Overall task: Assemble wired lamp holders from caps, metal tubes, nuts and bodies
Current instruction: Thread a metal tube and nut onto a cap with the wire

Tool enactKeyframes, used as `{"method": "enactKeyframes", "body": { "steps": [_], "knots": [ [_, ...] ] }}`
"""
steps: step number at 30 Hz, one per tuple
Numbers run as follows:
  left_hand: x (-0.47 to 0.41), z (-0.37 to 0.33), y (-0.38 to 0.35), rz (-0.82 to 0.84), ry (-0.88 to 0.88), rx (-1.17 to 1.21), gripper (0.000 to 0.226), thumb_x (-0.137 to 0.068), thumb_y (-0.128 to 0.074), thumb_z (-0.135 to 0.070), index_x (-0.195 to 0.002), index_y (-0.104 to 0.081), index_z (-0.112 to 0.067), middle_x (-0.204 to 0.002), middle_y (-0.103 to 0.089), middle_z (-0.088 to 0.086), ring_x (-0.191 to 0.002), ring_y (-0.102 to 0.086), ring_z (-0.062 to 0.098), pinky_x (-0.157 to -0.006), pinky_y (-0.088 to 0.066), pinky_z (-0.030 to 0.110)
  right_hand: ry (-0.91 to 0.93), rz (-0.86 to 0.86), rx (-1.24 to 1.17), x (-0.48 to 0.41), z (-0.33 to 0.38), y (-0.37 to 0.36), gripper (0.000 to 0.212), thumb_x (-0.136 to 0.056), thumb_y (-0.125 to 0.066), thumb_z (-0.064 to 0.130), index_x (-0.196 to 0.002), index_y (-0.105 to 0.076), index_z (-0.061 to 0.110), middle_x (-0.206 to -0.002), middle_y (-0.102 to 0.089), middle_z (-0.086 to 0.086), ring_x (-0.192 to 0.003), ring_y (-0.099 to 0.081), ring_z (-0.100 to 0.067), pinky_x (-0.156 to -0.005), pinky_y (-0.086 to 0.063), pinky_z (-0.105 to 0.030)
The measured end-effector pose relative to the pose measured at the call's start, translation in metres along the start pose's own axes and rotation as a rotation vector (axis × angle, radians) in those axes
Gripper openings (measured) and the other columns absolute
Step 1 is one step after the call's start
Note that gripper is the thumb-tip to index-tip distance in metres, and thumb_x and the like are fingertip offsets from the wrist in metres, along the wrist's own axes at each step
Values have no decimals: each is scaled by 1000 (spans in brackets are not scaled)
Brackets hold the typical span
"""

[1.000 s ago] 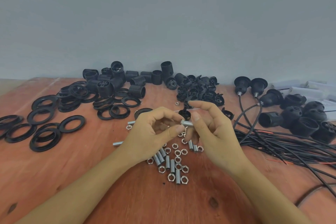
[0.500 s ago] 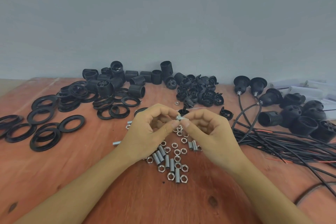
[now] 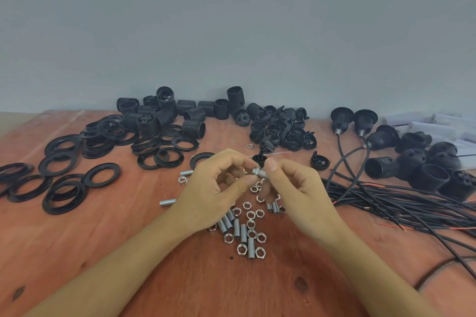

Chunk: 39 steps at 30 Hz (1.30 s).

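1. Head view: the left hand (image 3: 211,188) and right hand (image 3: 296,193) meet above the table (image 3: 103,252), mid-scene.
2. The right hand's fingers (image 3: 270,165) pinch a short metal tube (image 3: 262,172), which lies roughly level.
3. The left hand's curled fingers (image 3: 248,180) pinch a nut (image 3: 255,170) sitting on the tube's left end.
4. Loose nuts and tubes (image 3: 247,229) lie on the table just beneath the hands.
5. Black rings (image 3: 64,175) spread left, bodies (image 3: 190,113) and caps (image 3: 283,128) far, and wired holders (image 3: 412,157) with cables (image 3: 399,206) right.
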<state>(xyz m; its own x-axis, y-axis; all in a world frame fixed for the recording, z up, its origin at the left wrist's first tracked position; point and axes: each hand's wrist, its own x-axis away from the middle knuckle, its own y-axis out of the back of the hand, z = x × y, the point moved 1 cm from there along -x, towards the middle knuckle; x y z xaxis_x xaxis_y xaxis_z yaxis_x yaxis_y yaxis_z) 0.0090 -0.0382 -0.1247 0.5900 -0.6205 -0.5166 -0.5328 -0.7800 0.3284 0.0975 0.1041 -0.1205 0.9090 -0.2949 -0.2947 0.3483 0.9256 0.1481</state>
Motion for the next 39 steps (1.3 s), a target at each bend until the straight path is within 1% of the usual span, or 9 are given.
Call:
{"method": "enactKeyframes", "body": {
  "steps": [15, 18, 22, 25, 29, 32, 35, 37, 39],
  "knots": [
    [0, 0, 1, 23, -16, -10, 12, -86, -66, -18, -97, -67, -23, -93, -64, -4, -78, -61, 20, -70, -52, 44, 38, 37, -10, 0, 1, 2, 34, -85, -59, 46, -73, -68, 15, -56, -61, 4, -52, -53, -8, -53, -44, -17],
    [1, -2, 0, 36, -19, -11, 12, -85, -66, -19, -97, -67, -23, -94, -64, -2, -78, -61, 20, -71, -53, 44, 23, 31, 30, 0, -1, 1, 47, -90, -50, 47, -63, -66, 13, -51, -60, 0, -49, -53, -8, -53, -44, -18],
    [0, -2, 1, 37, -19, -2, 12, -86, -66, -19, -98, -67, -20, -95, -65, 2, -77, -63, 26, -69, -53, 45, 57, 73, 9, 1, 1, -1, 30, -89, -57, 41, -72, -68, 18, -59, -66, 3, -52, -55, -3, -55, -44, -15],
    [1, -2, 0, 40, -14, 5, 13, -86, -66, -18, -98, -66, -23, -94, -65, -3, -76, -63, 21, -69, -55, 40, 43, 54, 35, 2, -1, -2, 47, -92, -49, 46, -61, -66, 14, -49, -59, 2, -47, -50, -3, -52, -40, -14],
    [1, -1, 0, 48, -23, -4, 12, -86, -66, -17, -98, -66, -21, -94, -64, -2, -75, -64, 22, -68, -55, 41, 87, 50, 37, 1, -1, 1, 39, -90, -54, 45, -70, -69, 15, -53, -62, 2, -48, -51, -5, -52, -41, -17],
    [2, -1, -1, 58, 1, -2, 13, -85, -66, -20, -98, -65, -24, -93, -64, -10, -76, -63, 16, -69, -54, 32, 19, 26, 82, 1, -6, 0, 61, -95, -41, 51, -57, -66, 10, -47, -59, -4, -44, -50, -7, -52, -41, -16],
    [2, -2, -1, 30, 49, 55, 13, -85, -67, -19, -98, -66, -20, -87, -68, -3, -73, -66, 16, -68, -55, 31, 34, -45, 289, -2, -6, 8, 65, -98, -31, 63, -71, -70, 19, -61, -66, 2, -57, -58, -7, -59, -47, -21],
    [-1, -3, 3, -39, 160, 236, 15, -86, -71, -20, -98, -66, -12, -81, -71, 2, -70, -67, 15, -64, -55, 27, 70, -164, 699, -10, -7, 26, 48, -94, -37, 60, -92, -71, 27, -82, -69, 14, -80, -63, -7, -76, -50, -30],
    [-4, -4, 7, -107, 303, 513, 21, -84, -67, -22, -99, -69, -7, -85, -73, 5, -73, -68, 14, -61, -54, 22, -22, -257, 1118, -18, -10, 44, 40, -94, -46, 50, -119, -66, 25, -115, -65, 3, -109, -56, -23, -94, -40, -42]
  ]
}}
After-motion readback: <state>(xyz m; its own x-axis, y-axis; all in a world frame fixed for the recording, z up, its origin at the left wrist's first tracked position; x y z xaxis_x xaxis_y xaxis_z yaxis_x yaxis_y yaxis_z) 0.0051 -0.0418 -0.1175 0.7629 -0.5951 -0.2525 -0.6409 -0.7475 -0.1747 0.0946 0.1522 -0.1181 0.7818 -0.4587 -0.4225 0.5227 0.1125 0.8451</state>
